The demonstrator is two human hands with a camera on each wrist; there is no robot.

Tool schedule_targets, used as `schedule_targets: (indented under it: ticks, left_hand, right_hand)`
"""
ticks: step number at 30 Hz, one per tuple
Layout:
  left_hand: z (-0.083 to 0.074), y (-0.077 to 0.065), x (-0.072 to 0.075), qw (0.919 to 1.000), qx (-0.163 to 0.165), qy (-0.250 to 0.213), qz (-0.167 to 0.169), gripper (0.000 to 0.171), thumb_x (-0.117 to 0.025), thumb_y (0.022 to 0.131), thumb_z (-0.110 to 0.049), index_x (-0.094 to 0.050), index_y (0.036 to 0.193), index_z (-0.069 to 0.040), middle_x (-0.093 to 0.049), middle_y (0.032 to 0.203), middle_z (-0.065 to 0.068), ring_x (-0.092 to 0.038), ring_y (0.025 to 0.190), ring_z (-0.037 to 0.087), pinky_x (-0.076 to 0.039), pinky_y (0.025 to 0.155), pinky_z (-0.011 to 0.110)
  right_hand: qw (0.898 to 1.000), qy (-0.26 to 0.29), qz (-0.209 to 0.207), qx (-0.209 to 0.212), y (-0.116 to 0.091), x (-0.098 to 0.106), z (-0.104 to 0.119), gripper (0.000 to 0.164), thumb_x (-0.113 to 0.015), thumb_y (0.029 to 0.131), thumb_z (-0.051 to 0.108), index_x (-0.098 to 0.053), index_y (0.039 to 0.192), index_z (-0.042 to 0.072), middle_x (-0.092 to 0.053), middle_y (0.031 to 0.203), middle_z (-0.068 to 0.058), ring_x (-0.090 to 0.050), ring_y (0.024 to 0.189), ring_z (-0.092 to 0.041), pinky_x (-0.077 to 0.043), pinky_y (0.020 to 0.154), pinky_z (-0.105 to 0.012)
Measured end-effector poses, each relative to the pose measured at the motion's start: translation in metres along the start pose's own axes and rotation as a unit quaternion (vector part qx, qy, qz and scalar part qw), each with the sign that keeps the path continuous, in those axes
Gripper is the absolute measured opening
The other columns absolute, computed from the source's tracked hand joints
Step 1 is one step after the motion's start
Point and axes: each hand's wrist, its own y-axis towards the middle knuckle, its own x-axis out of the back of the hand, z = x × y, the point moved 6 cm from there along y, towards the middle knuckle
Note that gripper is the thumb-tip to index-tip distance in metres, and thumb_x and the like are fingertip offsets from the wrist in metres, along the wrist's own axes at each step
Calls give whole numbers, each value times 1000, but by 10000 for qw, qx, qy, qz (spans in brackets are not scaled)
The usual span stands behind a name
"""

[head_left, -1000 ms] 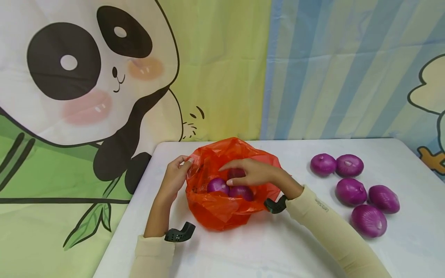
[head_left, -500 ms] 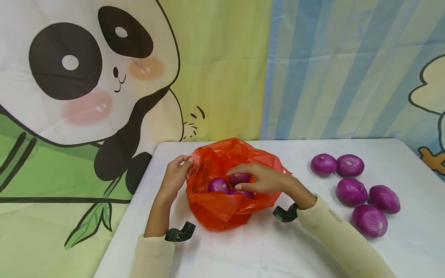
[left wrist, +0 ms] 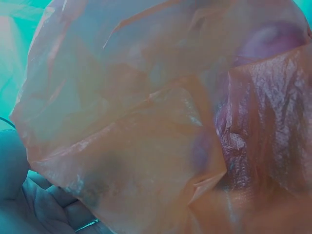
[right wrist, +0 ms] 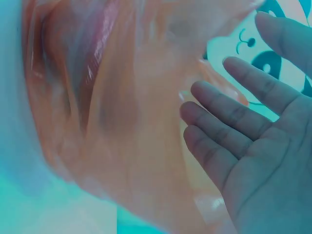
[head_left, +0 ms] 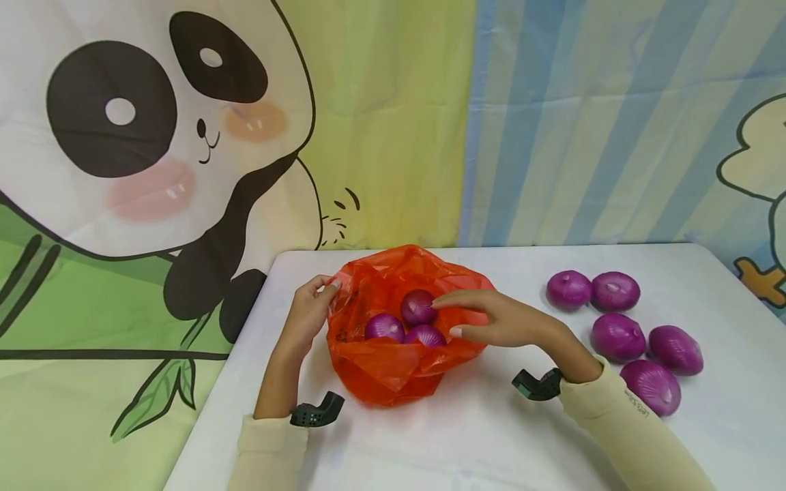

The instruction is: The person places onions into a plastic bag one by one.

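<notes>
The right hand [head_left: 500, 319] has its fingers [right wrist: 234, 110] nearly straight and well parted from the thumb, holding nothing. One fingertip overlaps the top onion [head_left: 418, 307] in the head view; whether they touch, I cannot tell. The left hand [head_left: 310, 308] pinches the bag [head_left: 387, 375] by its rim at ten o'clock, so it gapes. Inside, three onions [head_left: 385, 327] sit bunched, the top one at twelve o'clock. Five onions [head_left: 617, 337] lie on the surface [head_left: 467, 443], well off at three o'clock. The step looks like bagging; the next move likely calls for the right hand to clear the rim and grasp a loose onion at three o'clock.
</notes>
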Motion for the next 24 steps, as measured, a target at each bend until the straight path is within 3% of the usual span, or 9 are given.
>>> schedule_targets:
  ticks: [10, 18, 24]
  left_hand:
    - [2, 1, 1, 10000, -47, -50, 52, 30, -52, 101, -32, -59, 105, -4, -48, 70, 3, -47, 70, 18, -41, 65, 28]
    - [1, 1, 7, 9999, -63, -77, -26, 29, -53, 101, -31, -59, 106, -3, -50, 67, 2, -48, 67, 17, -43, 67, 30]
    - [0, 1, 9, 9999, -56, -122, -82, 30, -53, 101, -31, -60, 107, -3, -52, 70, 2, -51, 71, 18, -45, 70, 29]
  right_hand:
    - [9993, -163, -324, -106, -33, 17, -6, 46, -66, 93, 27, -56, 137, 18, -56, 135, 1, -50, 126, -27, -43, 97, -53]
    - [9968, -395, -532, -455, -63, 32, -16, 44, -64, 95, 26, -55, 137, 17, -54, 137, 1, -50, 126, -26, -42, 97, -52]
    - [9937, -467, -736, -706, -84, 41, -23, 44, -64, 95, 24, -55, 137, 16, -55, 135, 4, -52, 124, -23, -42, 99, -38]
